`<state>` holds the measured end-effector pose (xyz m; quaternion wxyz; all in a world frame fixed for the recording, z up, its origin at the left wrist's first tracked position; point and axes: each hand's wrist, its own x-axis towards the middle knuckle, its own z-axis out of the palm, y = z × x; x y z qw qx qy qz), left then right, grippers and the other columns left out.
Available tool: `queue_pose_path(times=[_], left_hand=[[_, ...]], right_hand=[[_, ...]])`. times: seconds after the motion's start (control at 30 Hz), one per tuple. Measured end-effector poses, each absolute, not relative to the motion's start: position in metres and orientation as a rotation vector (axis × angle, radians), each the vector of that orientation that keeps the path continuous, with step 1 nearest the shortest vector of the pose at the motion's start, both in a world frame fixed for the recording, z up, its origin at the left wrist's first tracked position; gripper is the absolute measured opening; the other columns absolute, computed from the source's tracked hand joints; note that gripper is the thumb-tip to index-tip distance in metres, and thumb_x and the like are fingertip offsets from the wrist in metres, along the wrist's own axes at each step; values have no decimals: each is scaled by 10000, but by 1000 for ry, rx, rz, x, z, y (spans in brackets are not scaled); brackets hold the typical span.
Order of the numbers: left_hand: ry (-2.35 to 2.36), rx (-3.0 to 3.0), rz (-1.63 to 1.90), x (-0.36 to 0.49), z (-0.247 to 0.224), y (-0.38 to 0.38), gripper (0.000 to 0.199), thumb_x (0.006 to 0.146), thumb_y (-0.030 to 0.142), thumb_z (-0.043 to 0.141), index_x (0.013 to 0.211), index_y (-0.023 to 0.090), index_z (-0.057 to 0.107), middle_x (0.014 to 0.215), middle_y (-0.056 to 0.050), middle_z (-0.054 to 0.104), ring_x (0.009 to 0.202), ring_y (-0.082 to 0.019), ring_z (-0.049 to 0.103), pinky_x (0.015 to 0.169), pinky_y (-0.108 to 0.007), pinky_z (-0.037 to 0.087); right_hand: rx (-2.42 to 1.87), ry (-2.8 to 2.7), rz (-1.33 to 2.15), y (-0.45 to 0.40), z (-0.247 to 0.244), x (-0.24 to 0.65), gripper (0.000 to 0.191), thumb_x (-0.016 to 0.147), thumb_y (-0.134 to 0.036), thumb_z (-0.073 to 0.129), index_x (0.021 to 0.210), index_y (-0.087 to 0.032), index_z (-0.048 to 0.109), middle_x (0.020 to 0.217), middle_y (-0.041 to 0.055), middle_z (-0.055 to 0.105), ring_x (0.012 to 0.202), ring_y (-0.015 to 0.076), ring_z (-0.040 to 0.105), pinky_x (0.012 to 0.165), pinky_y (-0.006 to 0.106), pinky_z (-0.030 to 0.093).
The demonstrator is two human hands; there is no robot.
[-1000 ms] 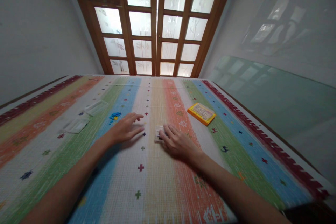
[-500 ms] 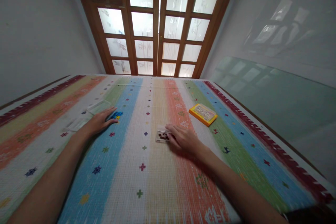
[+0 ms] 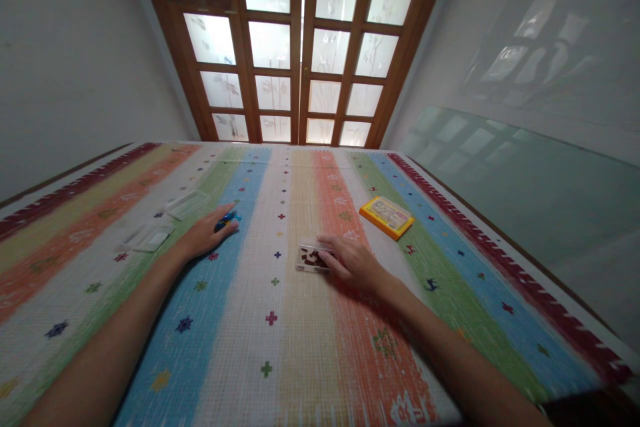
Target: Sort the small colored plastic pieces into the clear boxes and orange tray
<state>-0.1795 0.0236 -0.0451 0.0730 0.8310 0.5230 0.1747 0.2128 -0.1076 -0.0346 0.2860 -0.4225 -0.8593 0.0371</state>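
**Brown pieces (image 3: 310, 259) in the box (image 3: 307, 269), blue pieces (image 3: 231, 219) outside on the cloth (image 3: 250, 347)**

The box is of clear material and lies flat on the cloth, near the middle. Several small brown pieces are inside it, scattered and not in order. The right hand (image 3: 354, 265) holds the box at its right end, with the thumb at the near side and the fingers at the far side; the grip is narrow. This hand hides that end, so I cannot tell how many pieces are there, or if a lid is on.

To the left, the blue pieces lie in a small heap, with some yellow among them. So the brown ones are already in a container, and the blue ones are not. The left hand (image 3: 200, 238) is over this heap, with fingers and thumb bent and rather close. It covers a part of the heap, and I cannot tell if it grips any piece.

Farther left, beyond the left hand, are two clear cases (image 3: 187, 204) (image 3: 150, 239), near each other. Their contents I cannot make out. On the right side, beyond the right hand, lies a yellow case (image 3: 387, 219), well apart from the box, so it does not stand between the hands. Behind the cloth are wooden doors with glass (image 3: 270, 45).
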Motion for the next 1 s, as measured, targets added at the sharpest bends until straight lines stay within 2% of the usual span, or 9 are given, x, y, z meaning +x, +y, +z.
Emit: queue_pose_path(times=[0.1,0.2,0.33,0.43,0.53,0.6,0.7,0.8,1.0], left_hand=[[1552,2528,525,-171,-49,25,742,937,657,354,1445,167,582,1546,-127,543,1488,-317,442,1226,-501,353],[1557,2493,567,-170,-51,30,643,953,578,321,1284,181,703,1440,-118,650,1415,-307,541,1210,-509,386],[1589,2429,643,-171,-49,30,563,948,537,333,1172,218,739,1338,-100,723,1320,-306,628,1157,-486,460],[1642,2400,649,-165,-47,27,592,952,548,341,1270,185,685,1383,-121,692,1321,-322,624,1147,-491,461],[1686,2407,641,-154,-49,27,672,926,584,417,1377,129,619,1495,-163,594,1435,-364,505,1177,-536,414],[1708,2407,645,-150,-52,30,620,915,558,444,1325,152,670,1478,-145,613,1460,-366,473,1188,-556,397],[1717,2393,677,-150,-55,35,491,923,423,413,1200,191,746,1358,-110,708,1382,-334,572,1175,-546,428],[1731,2380,710,-155,-56,36,472,891,321,401,1185,203,751,1308,-90,739,1311,-310,637,1152,-522,467],[1760,2377,760,-156,-56,36,490,895,392,427,1237,196,718,1338,-88,724,1378,-318,577,1168,-520,447]], right_hand=[[-1109,-2299,109,-107,-34,213,322,1055,-317,472,1259,-139,645,1097,166,761,959,238,736,828,375,584],[-1096,-2296,133,-107,-33,213,312,1060,-328,468,1231,-146,655,1105,161,760,971,234,734,841,369,581],[-1081,-2302,154,-108,-31,212,312,1066,-337,459,1209,-146,659,1126,156,754,1000,227,728,867,360,577],[-1060,-2310,152,-108,-30,213,301,1067,-330,459,1194,-147,662,1131,156,752,999,221,724,870,356,575],[-1055,-2307,145,-107,-31,213,281,1061,-314,470,1188,-158,666,1127,152,756,997,225,725,866,364,578],[-1058,-2308,152,-106,-31,213,276,1056,-304,475,1190,-159,667,1124,153,758,996,229,728,861,368,581],[-1060,-2299,166,-106,-31,213,281,1052,-305,480,1194,-148,666,1127,159,757,997,232,731,857,367,585],[-1066,-2297,181,-107,-30,213,277,1048,-300,492,1206,-154,666,1130,158,759,983,230,735,845,361,589],[-1110,-2288,210,-106,-29,215,266,1045,-292,509,1229,-182,667,1144,134,763,1005,224,739,867,365,590]])
